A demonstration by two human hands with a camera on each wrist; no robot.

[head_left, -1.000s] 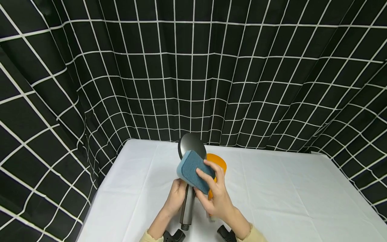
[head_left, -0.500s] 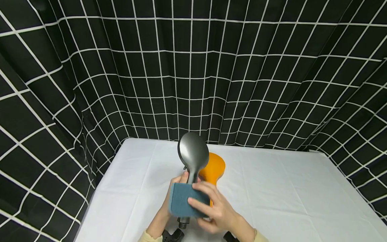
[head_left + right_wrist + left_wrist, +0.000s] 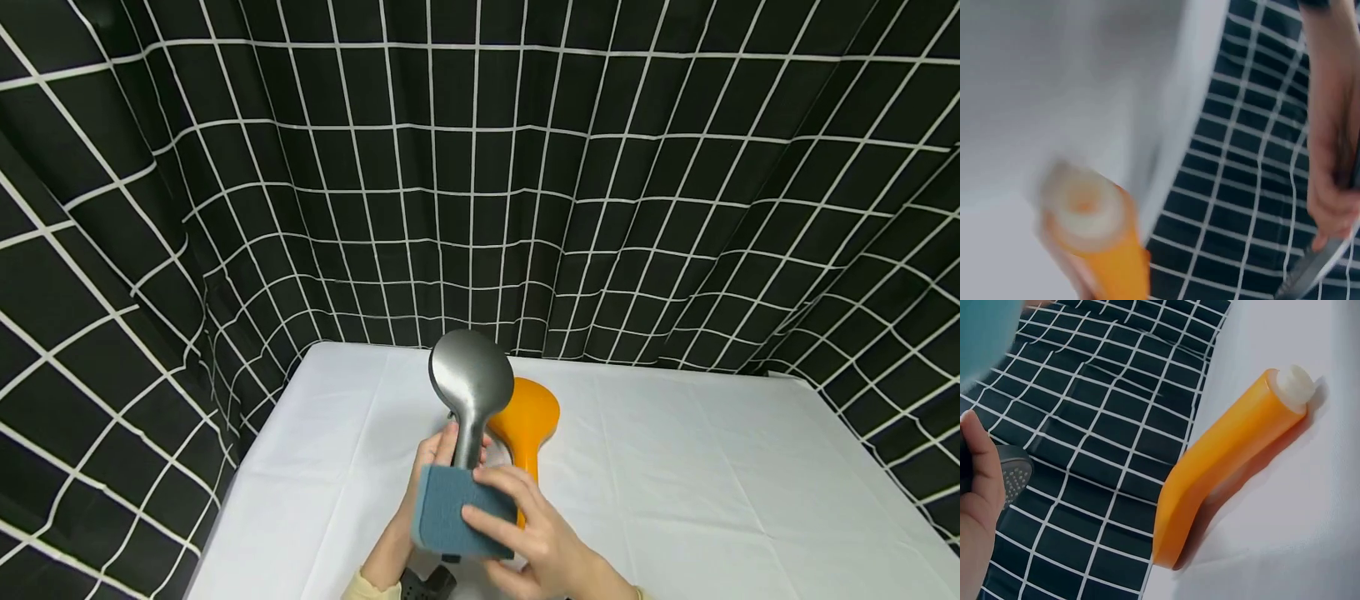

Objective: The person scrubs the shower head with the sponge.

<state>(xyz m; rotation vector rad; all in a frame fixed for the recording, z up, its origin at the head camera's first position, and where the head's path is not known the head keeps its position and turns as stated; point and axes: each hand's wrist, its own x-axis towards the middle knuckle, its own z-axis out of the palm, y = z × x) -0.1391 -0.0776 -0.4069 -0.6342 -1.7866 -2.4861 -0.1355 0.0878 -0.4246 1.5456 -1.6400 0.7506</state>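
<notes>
A grey shower head (image 3: pixel 468 367) is held up by my left hand (image 3: pixel 427 454), which grips it near the neck and handle. In the left wrist view its dotted spray face (image 3: pixel 1015 475) shows past the fingers. My right hand (image 3: pixel 536 533) holds a blue sponge (image 3: pixel 442 512) across the handle, its fingers spread over the sponge's face. Most of the handle is hidden behind the sponge. Just right of the grey one, an orange shower head (image 3: pixel 532 412) lies on the table; its white threaded end (image 3: pixel 1296 384) appears in the left wrist view.
The white-clothed table (image 3: pixel 675 467) spreads to both sides of the hands. Behind and around it hangs a black curtain (image 3: pixel 480 167) with a white grid. A black wrist-worn camera (image 3: pixel 427 583) sits by the left sleeve.
The sponge has moved from the shower head's neck down along its handle toward the person, carried by the right hand. The grey shower head has turned slightly, showing more of its smooth back.
</notes>
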